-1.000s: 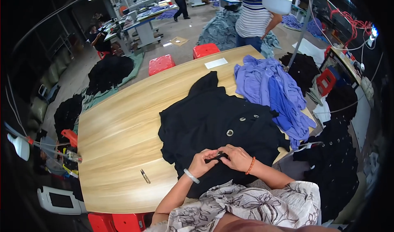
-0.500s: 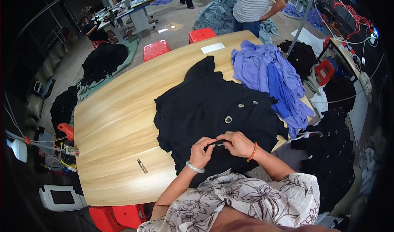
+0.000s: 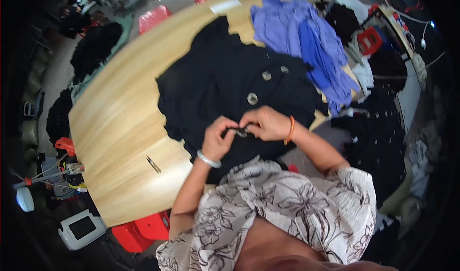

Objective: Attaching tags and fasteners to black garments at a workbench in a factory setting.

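A black garment (image 3: 206, 74) lies spread over the wooden table, with large round buttons (image 3: 252, 98) showing on its right part. At its near edge my left hand (image 3: 217, 138), with a pale bangle on the wrist, pinches the black fabric. My right hand (image 3: 269, 124), wearing an orange bead bracelet, pinches the same edge just beside it. A button seems to sit at the fabric between my fingertips, though blur makes it hard to tell. Thread snips (image 3: 154, 164) rest on the tabletop, left of my left hand and apart from it.
Purple garments (image 3: 292, 26) are heaped at the table's (image 3: 120, 127) far right corner. Red stools (image 3: 153, 18) stand beyond the far edge, with more red stools (image 3: 127, 236) by the near left corner. Dark garments (image 3: 376, 146) hang or lie to the right. A white slip (image 3: 225, 6) lies at the back.
The head view has tilted downward, so the table and garment sit higher and further left. Both hands keep their pinch on the garment's near edge, with little visible change in finger position.
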`<move>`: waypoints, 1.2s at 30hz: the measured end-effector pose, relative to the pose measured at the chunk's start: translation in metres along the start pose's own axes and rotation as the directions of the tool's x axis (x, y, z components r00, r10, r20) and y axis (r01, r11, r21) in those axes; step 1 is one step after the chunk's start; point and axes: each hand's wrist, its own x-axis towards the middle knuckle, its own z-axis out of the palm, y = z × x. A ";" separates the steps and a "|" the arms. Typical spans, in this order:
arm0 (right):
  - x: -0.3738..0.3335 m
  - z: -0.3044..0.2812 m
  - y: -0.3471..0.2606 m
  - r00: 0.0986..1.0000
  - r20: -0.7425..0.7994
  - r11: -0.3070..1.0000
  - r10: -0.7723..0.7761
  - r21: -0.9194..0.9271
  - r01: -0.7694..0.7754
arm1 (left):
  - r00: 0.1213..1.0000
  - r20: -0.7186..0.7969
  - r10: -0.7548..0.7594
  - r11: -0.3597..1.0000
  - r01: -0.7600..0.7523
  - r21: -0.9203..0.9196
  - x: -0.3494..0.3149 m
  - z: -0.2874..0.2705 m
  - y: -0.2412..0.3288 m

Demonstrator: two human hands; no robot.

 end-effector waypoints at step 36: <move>-0.031 -0.005 -0.003 0.935 -0.346 0.924 0.077 -0.327 -0.197 | 0.934 0.055 -0.353 0.830 0.339 -0.442 0.067 0.057 -0.005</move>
